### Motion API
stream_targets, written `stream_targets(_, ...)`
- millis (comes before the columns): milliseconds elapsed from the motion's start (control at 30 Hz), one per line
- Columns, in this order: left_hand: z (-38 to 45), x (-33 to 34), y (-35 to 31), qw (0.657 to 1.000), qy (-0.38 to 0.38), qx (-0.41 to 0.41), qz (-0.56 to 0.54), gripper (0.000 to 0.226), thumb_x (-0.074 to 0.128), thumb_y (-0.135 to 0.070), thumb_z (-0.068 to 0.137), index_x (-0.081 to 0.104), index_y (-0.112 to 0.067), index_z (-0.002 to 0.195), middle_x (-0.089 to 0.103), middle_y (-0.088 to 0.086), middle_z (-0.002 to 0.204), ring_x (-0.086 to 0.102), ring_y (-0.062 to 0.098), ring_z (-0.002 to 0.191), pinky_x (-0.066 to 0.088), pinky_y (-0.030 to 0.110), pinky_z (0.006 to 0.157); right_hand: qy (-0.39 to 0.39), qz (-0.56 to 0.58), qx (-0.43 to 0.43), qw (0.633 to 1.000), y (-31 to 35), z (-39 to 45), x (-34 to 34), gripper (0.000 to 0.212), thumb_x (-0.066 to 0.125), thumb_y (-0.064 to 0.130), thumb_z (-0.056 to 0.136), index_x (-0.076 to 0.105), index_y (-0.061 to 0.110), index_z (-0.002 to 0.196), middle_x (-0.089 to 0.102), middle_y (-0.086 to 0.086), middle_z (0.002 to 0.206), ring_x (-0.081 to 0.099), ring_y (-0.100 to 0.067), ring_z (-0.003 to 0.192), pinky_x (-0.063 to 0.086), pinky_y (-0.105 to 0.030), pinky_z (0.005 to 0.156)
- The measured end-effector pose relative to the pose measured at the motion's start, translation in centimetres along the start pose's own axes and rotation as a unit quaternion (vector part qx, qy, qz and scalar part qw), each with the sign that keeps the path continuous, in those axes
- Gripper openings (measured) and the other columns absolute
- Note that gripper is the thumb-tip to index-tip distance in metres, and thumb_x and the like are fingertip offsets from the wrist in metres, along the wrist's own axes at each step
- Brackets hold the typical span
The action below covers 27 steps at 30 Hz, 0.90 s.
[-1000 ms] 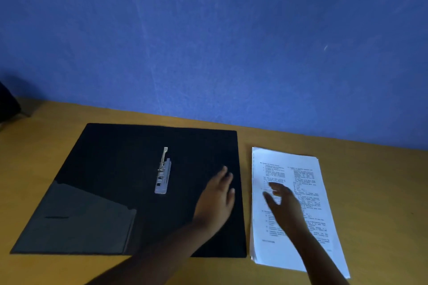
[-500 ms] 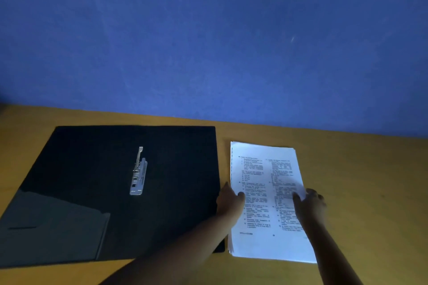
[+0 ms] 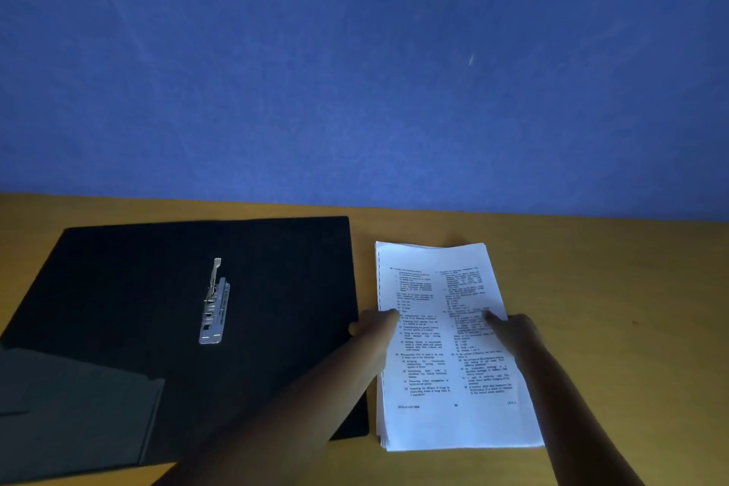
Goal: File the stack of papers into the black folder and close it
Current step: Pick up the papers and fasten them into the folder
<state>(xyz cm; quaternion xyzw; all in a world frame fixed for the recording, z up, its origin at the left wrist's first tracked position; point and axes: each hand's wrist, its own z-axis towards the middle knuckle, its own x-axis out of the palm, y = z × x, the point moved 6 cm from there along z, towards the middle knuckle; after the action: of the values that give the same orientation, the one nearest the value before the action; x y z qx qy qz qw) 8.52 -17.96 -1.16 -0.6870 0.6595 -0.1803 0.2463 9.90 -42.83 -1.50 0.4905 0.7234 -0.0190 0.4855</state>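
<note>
Papers [image 3: 445, 347] lie right of our open black folder [image 3: 165, 312]; our left hand [image 3: 374, 327] and right hand [image 3: 516, 331] clasp the stack's side edges.

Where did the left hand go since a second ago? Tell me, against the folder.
Yes. The left hand moved right, off the black folder, onto the left edge of the stack of papers.

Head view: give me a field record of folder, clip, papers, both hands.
folder: black folder open flat on wooden table
clip: metal spring clip inside, nothing filed under it
papers: stack of papers on table, right of folder
left hand: left hand at stack's left edge
right hand: right hand at stack's right edge
pocket: inner flap pocket bottom left
</note>
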Motion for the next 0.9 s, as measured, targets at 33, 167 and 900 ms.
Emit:
stream_targets(33,-0.1,0.1,0.0,1.000,-0.008,0.001,0.012,0.035,0.052,-0.020,0.089,0.053,-0.007,0.122,0.046,0.015,0.128,0.055,0.031,0.109,0.052,0.039,0.093,0.002,0.006,0.004,1.000,0.0,0.1,0.0,0.055,0.059,0.038,0.089,0.058,-0.012,0.114,0.064,-0.027,0.114,0.062,-0.040,0.104,0.049,-0.040,0.083)
stream_targets(167,-0.2,0.3,-0.5,0.998,-0.035,0.031,0.042,0.034,0.054,-0.018,0.089,0.050,-0.007,0.121,0.041,0.012,0.121,0.054,0.022,0.084,0.050,0.031,0.079,-0.004,-0.003,0.002,1.000,0.0,0.2,0.3,0.056,0.058,0.038,0.090,0.057,-0.011,0.117,0.063,-0.027,0.117,0.060,-0.039,0.108,0.048,-0.039,0.083)
stream_targets(900,-3.8,-7.8,-5.7,0.938,0.062,0.340,-0.004,0.037,0.040,-0.004,0.097,0.044,-0.016,0.131,0.056,-0.001,0.118,0.058,0.011,0.100,0.046,0.019,0.077,0.020,0.250,-0.252,0.935,7.1,-7.0,1.0,0.021,0.056,0.028,0.093,0.067,0.012,0.099,0.074,-0.002,0.091,0.071,-0.020,0.084,0.054,-0.023,0.062)
